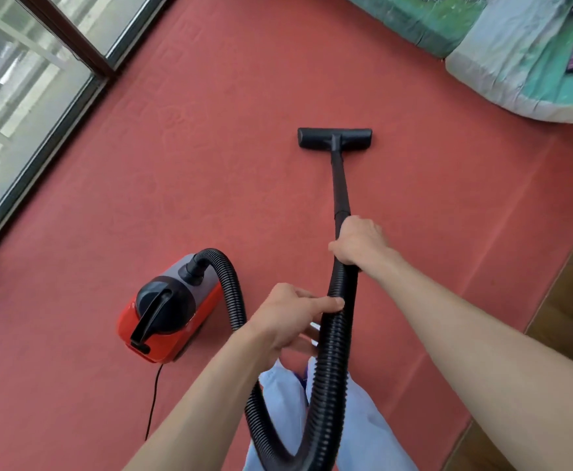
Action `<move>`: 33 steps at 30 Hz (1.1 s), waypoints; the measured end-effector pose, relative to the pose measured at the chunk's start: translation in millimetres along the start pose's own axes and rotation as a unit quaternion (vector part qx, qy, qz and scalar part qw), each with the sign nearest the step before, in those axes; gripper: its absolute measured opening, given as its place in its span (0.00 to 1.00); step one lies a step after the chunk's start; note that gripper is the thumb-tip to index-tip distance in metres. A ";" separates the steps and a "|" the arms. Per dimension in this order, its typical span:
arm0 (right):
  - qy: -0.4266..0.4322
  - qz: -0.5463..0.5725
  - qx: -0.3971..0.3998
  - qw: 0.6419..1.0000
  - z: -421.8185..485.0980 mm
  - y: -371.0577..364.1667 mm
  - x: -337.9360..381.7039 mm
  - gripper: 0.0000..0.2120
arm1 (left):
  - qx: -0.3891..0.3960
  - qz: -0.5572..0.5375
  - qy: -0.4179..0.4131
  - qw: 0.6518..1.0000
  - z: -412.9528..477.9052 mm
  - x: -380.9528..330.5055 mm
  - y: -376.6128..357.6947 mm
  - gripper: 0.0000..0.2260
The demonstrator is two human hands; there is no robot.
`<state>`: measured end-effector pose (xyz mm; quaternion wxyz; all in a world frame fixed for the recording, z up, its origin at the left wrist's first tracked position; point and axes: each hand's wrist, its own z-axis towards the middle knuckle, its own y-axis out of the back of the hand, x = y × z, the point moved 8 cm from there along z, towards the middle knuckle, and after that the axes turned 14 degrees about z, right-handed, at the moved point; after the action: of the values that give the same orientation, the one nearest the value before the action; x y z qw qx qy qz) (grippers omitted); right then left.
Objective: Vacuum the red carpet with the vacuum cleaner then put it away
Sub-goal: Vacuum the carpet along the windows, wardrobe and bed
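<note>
The job is at the cleaning step, not the putting-away step yet. The right hand has its fingers curled tight round the black tube, right where the bendy hose joins it. Far out past those fingers, at the end of the tube, the brush head lies flat on the red carpet.

The left hand is lower down the hose, nearer the body. Its pointing finger lies straight against the side of the hose. The other fingers reach out under it, a little spread. I think they only touch the hose and do not wrap it, but the hose hides their tips.

The vacuum cleaner, red with a black handle, sits on the carpet out to the left of the left fingers, apart from them. The hose loops from its top, round behind the left hand and up to the right fingers. A thin cord trails from its back.

Lots of carpet lies ahead of the brush head, toward the window and the bedding. Next, I guess, the right fingers must stay tight and push and pull the tube in long lines. The left fingers should keep the hose loose so it does not tug the vacuum cleaner over.
</note>
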<state>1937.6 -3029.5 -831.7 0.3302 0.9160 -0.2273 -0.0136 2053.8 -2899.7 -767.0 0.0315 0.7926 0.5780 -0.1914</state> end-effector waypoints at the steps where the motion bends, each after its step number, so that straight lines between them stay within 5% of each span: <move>1: 0.009 -0.012 -0.012 1.000 3.9 1.5 1.7 0.21 | -0.016 -0.013 -0.002 1.000 3.2 -2.2 -4.1 0.14; 7: 0.024 -0.076 -0.024 0.997 8.0 15.3 0.7 0.24 | -0.076 0.005 -0.023 0.997 10.3 -15.0 -16.1 0.11; 13: -0.026 -0.094 0.046 0.994 -20.0 21.3 -27.3 0.04 | 0.030 0.048 -0.045 0.997 -23.1 -6.3 -22.7 0.13; 18: -0.045 -0.077 0.044 0.995 -41.9 -9.3 -44.8 0.06 | -0.002 0.112 -0.043 0.993 -34.2 21.2 -33.0 0.13; 25: -0.034 -0.035 -0.024 0.999 -68.9 -51.5 -38.9 0.14 | -0.194 0.287 -0.120 0.930 -39.0 64.6 -39.5 0.23; 27: -0.035 -0.037 -0.030 0.998 -84.6 -63.0 -36.1 0.14 | -0.230 0.328 -0.151 0.904 -55.2 76.5 -37.1 0.19; 33: -0.068 -0.070 -0.018 0.995 -150.2 -107.9 -40.5 0.12 | -0.268 0.450 -0.198 0.828 -109.2 126.1 -30.0 0.18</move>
<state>1971.5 -2849.1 -785.3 0.3289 0.9205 -0.1843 -0.1030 2087.7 -2746.1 -703.7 0.4392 0.8705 0.1673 -0.1460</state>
